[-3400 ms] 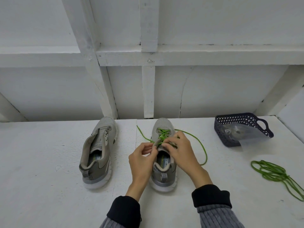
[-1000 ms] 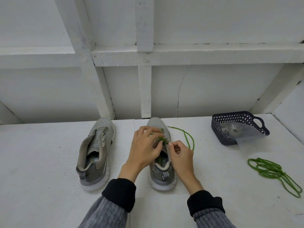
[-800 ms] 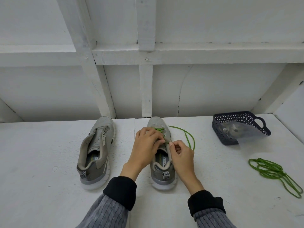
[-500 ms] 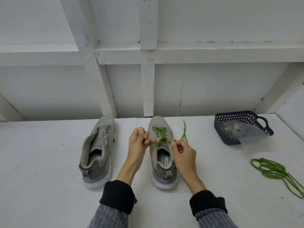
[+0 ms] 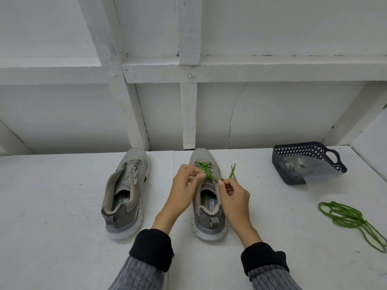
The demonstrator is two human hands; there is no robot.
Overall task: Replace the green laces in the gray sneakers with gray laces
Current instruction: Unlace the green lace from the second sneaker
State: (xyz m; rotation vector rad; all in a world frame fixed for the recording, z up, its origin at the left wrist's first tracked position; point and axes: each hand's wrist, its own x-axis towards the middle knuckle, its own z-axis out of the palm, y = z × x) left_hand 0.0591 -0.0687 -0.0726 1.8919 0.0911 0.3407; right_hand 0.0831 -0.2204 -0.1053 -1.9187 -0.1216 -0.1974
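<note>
Our right hand [image 5: 234, 197] pinches a strand of the green lace [image 5: 206, 171] between thumb and fingertip, just beside the right-side eyelets. Our left hand [image 5: 185, 185] works at the left-side eyelets with curled fingers; whether it grips the lace or only the eyelet flap, we cannot tell. The lace is threaded through the front eyelets of the right sneaker [image 5: 206, 206], with a loose end [image 5: 232, 171] trailing onto the white surface [image 5: 62, 227] beside it. We judge the lace to be light, soft and limp: take hold close to an eyelet and draw one crossing at a time, since a long pull may snag. The left sneaker [image 5: 125, 191] stands unlaced, well apart. A removed green lace [image 5: 347, 218] lies coiled at far right. The dark basket [image 5: 293, 158] holds a clear bag [image 5: 310, 170]; its contents are unclear.
</note>
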